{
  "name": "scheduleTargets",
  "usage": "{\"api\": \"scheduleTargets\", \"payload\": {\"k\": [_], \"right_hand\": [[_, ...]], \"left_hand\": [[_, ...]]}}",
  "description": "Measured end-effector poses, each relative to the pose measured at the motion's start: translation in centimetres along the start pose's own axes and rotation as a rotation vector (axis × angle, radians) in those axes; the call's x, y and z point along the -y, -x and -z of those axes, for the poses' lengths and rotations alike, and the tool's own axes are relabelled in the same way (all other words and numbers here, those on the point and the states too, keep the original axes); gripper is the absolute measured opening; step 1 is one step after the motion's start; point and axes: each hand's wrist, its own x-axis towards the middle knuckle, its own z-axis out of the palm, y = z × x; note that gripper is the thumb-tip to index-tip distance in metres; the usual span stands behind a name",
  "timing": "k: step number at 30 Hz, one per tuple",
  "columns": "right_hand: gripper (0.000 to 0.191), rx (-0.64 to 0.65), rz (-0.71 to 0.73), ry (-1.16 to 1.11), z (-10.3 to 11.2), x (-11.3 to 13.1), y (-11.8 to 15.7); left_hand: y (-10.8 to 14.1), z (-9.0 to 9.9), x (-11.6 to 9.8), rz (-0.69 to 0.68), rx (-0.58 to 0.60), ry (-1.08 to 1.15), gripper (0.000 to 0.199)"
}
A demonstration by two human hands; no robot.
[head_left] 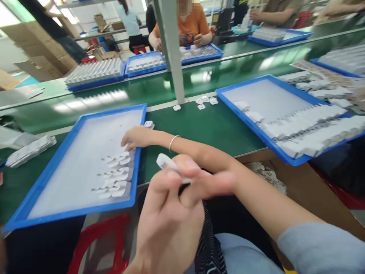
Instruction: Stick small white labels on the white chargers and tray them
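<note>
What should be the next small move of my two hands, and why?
I would probably bring the right hand towards the left hand: the left pinches a white piece, while the right is apart, beside white rows in the blue-rimmed tray.

Looks forward and down from head height across the green workbench [182, 125]. Sits close to the left hand [171, 209] at six o'clock, far from the orange-shirted person [196, 23] at twelve.

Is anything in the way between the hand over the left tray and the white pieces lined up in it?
Nothing visible. The right hand reaches over the right rim of the blue tray, close to the farthest row of white pieces; contact is unclear. The left hand, holding another white piece, is nearer the camera.
</note>
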Motion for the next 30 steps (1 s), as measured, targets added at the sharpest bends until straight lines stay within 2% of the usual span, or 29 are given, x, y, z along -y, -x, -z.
{"api": "scheduleTargets", "payload": {"k": [2,4,5,6,9,11,14,16,18,19,21,23,24,26,27,28,30], "right_hand": [[0.03,-0.116,0.092,0.149,0.1,-0.2,-0.1],[0.03,-0.175,0.13,0.259,-0.1,-0.4,-0.2],[0.033,-0.19,0.182,0.312,-0.2,-0.5,-0.3],[0.045,-0.217,0.223,0.329,-0.3,-0.5,-0.4],[0.082,-0.259,0.34,0.185,0.0,-0.3,-0.2],[0.085,-0.273,0.348,0.036,1.1,0.3,0.6],[0.078,-0.343,0.187,-0.101,3.4,1.3,4.0],[0.069,-0.365,0.123,-0.161,5.0,1.6,8.2],[0.049,-0.479,0.085,-0.195,6.3,1.4,13.7],[0.038,-0.534,0.013,-0.205,6.8,1.2,16.8],[0.039,-0.725,-0.243,-0.17,7.7,0.2,22.9],[0.041,-0.958,-0.646,0.006,8.5,-1.2,27.9],[0.044,-1.008,-0.851,0.129,8.8,-2.0,29.8],[0.053,-0.888,-1.214,0.29,9.3,-3.5,32.3],[0.053,-0.807,-1.332,0.32,9.5,-4.3,32.9],[0.05,-0.734,-1.414,0.326,9.5,-4.9,33.3],[0.037,-0.67,-1.491,0.301,9.5,-5.9,33.3]], "left_hand": [[-1.2,-0.6,1.3,-0.07,0.053,0.081,0.053],[-1.8,-0.7,2.7,-0.145,0.042,0.12,0.057],[-1.9,-0.5,3.4,-0.164,0.026,0.12,0.056],[-2.0,-0.2,4.0,-0.17,0.011,0.118,0.055],[-2.2,0.7,5.2,-0.145,0.001,0.144,0.053],[-2.4,0.9,5.5,-0.118,0.012,0.169,0.051],[-2.8,0.8,5.7,-0.087,0.058,0.191,0.045],[-3.1,1.0,5.8,-0.109,0.1,0.175,0.039],[-3.2,1.6,6.1,-0.165,0.143,0.129,0.031],[-3.3,2.1,6.4,-0.194,0.162,0.098,0.028],[-3.4,3.0,7.0,-0.222,0.189,0.032,0.025],[-3.3,3.6,7.8,-0.212,0.199,-0.016,0.024],[-3.3,3.8,8.2,-0.194,0.205,-0.034,0.024],[-3.1,3.7,9.0,-0.15,0.222,-0.064,0.023],[-2.9,3.5,9.3,-0.124,0.241,-0.087,0.023],[-2.8,3.2,9.6,-0.101,0.271,-0.12,0.023],[-2.5,2.8,10.1,-0.085,0.347,-0.202,0.023]]}}
